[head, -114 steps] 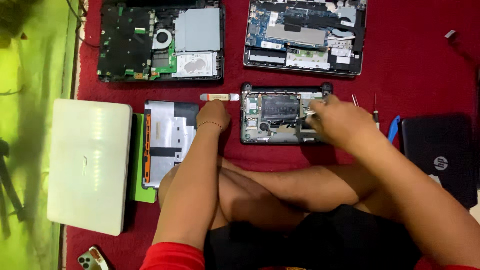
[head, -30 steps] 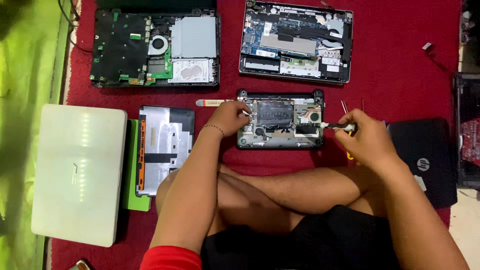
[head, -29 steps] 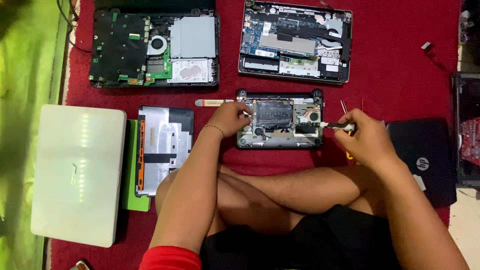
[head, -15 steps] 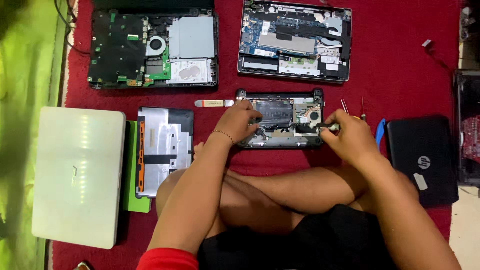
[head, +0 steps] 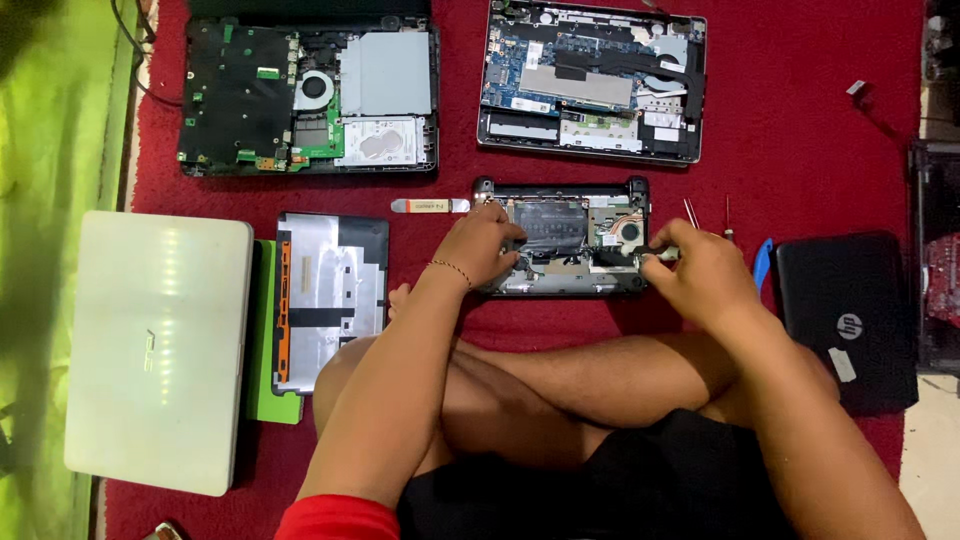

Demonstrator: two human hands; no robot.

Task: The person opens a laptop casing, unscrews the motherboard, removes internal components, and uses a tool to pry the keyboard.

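A small black laptop lies open-bottomed on the red cloth in front of my crossed legs, its battery, fan and board exposed. My left hand rests flat on its left part, fingers curled over the front edge. My right hand is at its right edge, fingers pinched around a small silver tool whose tip points into the case near the fan.
Two larger opened laptops lie at the back. A removed bottom cover and a closed white laptop sit at left, a closed black laptop at right. A pry tool, thin screwdrivers and a blue pick lie nearby.
Since the oldest frame my left hand moved from the cover's edge onto the small laptop. My right hand has come in closer to the laptop's right edge with the tool. The view shifted slightly.
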